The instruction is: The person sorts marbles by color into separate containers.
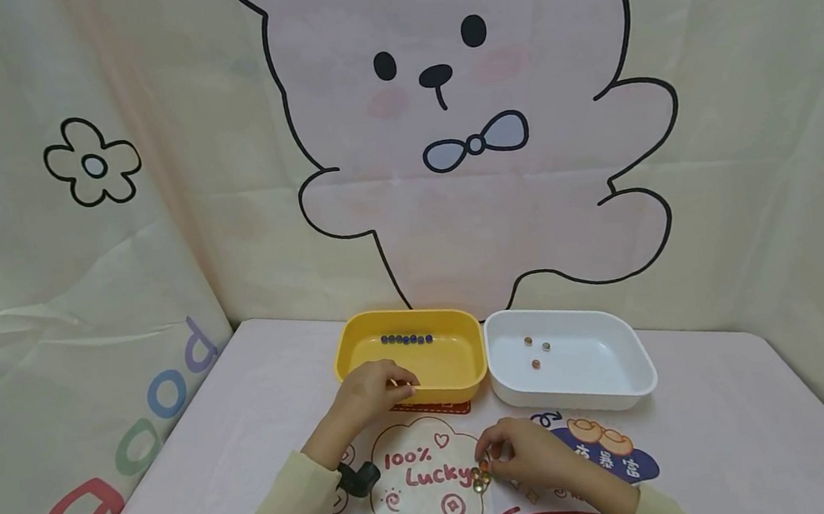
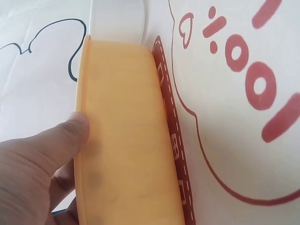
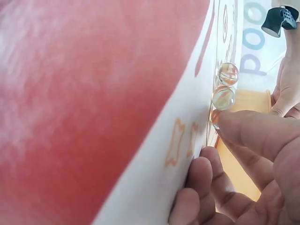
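My left hand (image 1: 373, 391) holds the near rim of a yellow tray (image 1: 450, 370); in the left wrist view its thumb (image 2: 77, 129) lies on the rim, with the other fingers behind the wall. Several dark blue marbles (image 1: 406, 340) form a row in that tray. On the tablecloth, my right hand (image 1: 527, 454) is at a small cluster of clear glass marbles (image 1: 479, 484) with coloured swirls. The right wrist view shows thumb and index finger pinching an orange-swirled marble (image 3: 215, 118), partly hidden by the thumb. Two more marbles (image 3: 224, 97) sit beside it.
A white tray (image 1: 585, 394) stands against the yellow tray's right side, with three small marbles (image 1: 536, 364) inside. Behind both trays hangs a printed cloth backdrop (image 1: 551, 217). The tablecloth (image 1: 730, 416) carries printed drawings and lettering.
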Motion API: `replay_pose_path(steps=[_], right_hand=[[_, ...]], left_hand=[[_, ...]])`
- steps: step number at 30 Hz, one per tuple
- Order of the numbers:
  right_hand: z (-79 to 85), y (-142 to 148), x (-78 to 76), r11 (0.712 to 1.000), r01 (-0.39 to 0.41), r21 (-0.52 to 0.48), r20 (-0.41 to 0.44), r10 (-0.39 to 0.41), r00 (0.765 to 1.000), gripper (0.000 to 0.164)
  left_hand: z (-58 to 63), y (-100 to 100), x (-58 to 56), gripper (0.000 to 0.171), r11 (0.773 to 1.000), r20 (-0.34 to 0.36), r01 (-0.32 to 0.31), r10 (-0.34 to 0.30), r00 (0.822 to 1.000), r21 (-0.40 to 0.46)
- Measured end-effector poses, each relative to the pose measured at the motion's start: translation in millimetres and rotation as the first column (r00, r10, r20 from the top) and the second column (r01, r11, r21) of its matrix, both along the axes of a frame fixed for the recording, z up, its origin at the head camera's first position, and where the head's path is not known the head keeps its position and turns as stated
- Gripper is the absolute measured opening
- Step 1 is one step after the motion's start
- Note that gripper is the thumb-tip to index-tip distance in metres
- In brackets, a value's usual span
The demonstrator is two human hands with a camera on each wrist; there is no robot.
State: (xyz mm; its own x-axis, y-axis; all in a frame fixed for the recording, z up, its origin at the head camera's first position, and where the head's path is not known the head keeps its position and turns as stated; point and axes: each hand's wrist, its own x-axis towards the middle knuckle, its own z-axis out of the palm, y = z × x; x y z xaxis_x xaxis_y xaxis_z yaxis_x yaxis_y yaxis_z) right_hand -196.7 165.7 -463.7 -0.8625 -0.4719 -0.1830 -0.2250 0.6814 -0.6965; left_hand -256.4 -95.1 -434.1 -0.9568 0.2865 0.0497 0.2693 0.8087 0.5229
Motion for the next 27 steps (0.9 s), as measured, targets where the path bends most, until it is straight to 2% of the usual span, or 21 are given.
replay_pose_path(steps=[16, 24, 27], right_hand=[[-2.4, -2.3, -1.7, 0.999, 0.019, 0.039, -0.01, -0.019, 1.0, 0.009], [1.8, 1.5, -2.2, 1.0, -0.002, -0.029, 0.0, 0.002, 1.0, 0.01], [4.2, 4.5, -4.1, 0.999, -0.006, -0.046, -0.023, 0.005, 1.0, 0.01]], left_hand=[[0.5, -0.1, 0.7, 0.013, 1.0, 0.022, -0.015, 0.014, 1.0, 0.012], [-0.2, -0.6, -0.8, 0.014, 1.0, 0.024, -0.012, 0.012, 1.0, 0.013], [0.7, -0.3, 0.2, 0.015, 1.0, 0.028, -0.013, 0.013, 1.0, 0.015]])
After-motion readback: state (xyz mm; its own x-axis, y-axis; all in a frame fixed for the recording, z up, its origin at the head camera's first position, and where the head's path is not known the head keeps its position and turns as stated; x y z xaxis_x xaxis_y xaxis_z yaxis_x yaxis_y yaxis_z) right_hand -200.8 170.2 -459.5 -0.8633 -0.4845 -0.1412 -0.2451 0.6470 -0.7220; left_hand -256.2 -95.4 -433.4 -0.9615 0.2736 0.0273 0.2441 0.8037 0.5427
